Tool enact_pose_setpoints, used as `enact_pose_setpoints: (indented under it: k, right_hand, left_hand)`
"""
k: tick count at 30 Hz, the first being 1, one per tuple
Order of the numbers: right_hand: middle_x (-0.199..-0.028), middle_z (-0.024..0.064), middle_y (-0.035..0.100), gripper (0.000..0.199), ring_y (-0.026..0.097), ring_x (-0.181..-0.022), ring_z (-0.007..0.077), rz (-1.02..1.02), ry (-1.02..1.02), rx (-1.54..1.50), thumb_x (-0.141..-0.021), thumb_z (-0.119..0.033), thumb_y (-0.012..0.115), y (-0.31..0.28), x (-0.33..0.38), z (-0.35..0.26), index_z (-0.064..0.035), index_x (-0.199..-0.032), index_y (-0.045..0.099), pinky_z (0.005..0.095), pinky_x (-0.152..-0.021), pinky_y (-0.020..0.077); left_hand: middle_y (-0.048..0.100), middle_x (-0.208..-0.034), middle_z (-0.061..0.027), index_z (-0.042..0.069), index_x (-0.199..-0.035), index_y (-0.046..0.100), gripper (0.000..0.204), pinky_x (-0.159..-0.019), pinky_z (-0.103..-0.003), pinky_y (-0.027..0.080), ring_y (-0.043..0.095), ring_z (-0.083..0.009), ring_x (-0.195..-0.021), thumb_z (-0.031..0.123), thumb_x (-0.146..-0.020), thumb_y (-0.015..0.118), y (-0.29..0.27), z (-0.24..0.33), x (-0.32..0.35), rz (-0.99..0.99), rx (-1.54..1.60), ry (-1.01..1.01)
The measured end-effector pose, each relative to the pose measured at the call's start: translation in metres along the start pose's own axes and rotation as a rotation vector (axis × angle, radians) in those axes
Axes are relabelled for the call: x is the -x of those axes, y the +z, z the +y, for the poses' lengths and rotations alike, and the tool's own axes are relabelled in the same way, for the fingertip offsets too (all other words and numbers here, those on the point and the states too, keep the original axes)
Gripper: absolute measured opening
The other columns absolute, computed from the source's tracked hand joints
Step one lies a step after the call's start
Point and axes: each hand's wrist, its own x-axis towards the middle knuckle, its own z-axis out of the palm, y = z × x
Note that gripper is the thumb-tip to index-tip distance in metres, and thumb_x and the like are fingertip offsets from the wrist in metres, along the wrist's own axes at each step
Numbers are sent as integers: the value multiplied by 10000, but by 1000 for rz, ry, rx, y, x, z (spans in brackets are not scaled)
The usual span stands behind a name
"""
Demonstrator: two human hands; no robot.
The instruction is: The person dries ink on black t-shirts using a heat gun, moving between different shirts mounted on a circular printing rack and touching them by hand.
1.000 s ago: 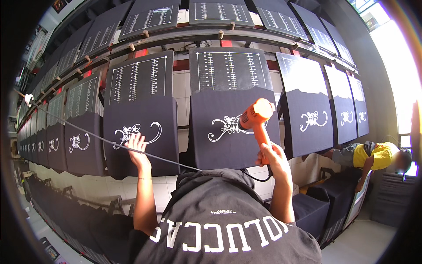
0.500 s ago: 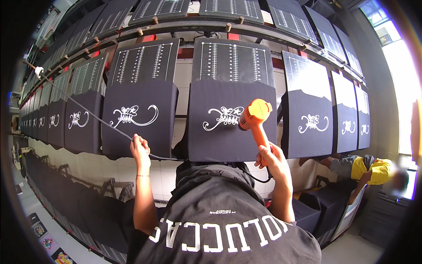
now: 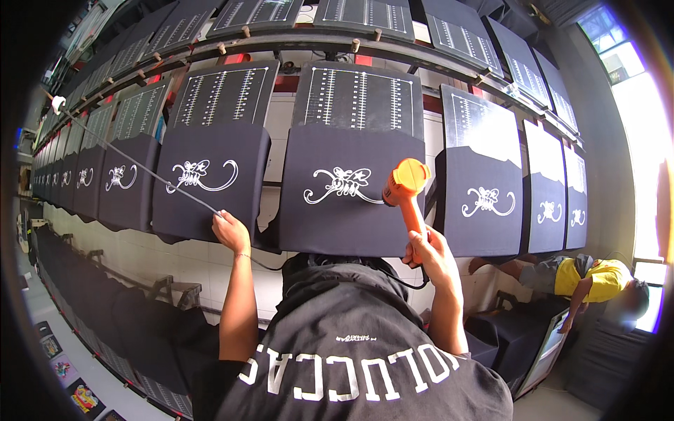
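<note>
My right hand [image 3: 430, 256] is wrapped round the handle of an orange heat gun [image 3: 411, 179]. Its dark nozzle points left, over the right end of a white line design [image 3: 340, 186] printed on black fabric [image 3: 337, 228]. That fabric covers the lower part of a dark board with white ruled scales [image 3: 358, 91]. To the left, my left hand [image 3: 232, 233] is closed on a grey cable [image 3: 158, 175], beside the lower edge of the neighbouring covered board [image 3: 210, 151]. From there the cable runs up to a white fitting [image 3: 58, 105] at the far left.
More covered boards with the same print extend left and right [image 3: 484, 224]. Behind them runs a dark rail with wooden pegs [image 3: 356, 46] and another row of boards. On the right, a person in a yellow shirt [image 3: 602, 278] bends beside a framed screen [image 3: 544, 354].
The boards have shifted left in view, and the heat gun sits farther right relative to the print. My left hand, still on the cable, has moved slightly right.
</note>
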Motion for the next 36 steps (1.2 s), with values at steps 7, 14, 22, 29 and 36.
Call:
enact_pose_setpoints:
  k: [7,14,22,29,36]
  right_hand:
    - [-700,16,583,304,601,-615,91,-6,-34,46,-988,-300,593,-30,-3,1,-4,-1056,576,234,-571,488]
    - [-705,16,583,297,603,-615,105,-3,-74,67,-992,-316,584,-52,-10,-1,-20,-1014,581,236,-571,482]
    - [-717,18,575,313,605,-621,118,8,-64,20,-991,-353,581,-64,-22,2,-40,-977,576,244,-575,475]
    - [-719,16,575,326,610,-628,116,-1,-69,25,-1002,-361,569,-62,-32,-1,-35,-987,575,240,-575,477]
    - [-700,29,582,321,612,-611,119,31,-125,94,-1005,-348,560,-54,-43,-6,-32,-947,560,249,-557,477]
  left_hand:
    - [648,-984,-206,-31,-1013,587,299,-871,-486,463,599,-383,-973,228,-1024,437,4,-4,3,76,-32,88]
    - [635,-953,-185,-12,-933,565,235,-860,-487,474,596,-377,-951,217,-951,516,2,7,6,92,-122,93]
    - [624,-988,-189,-23,-940,566,242,-881,-490,469,588,-379,-988,215,-936,518,-1,14,7,83,-140,65]
    - [617,-979,-192,-27,-944,557,252,-886,-489,472,587,-380,-988,221,-932,518,1,13,6,77,-173,74]
    - [618,-989,-185,-22,-946,558,244,-876,-486,475,588,-373,-991,218,-932,519,1,14,6,85,-183,77]
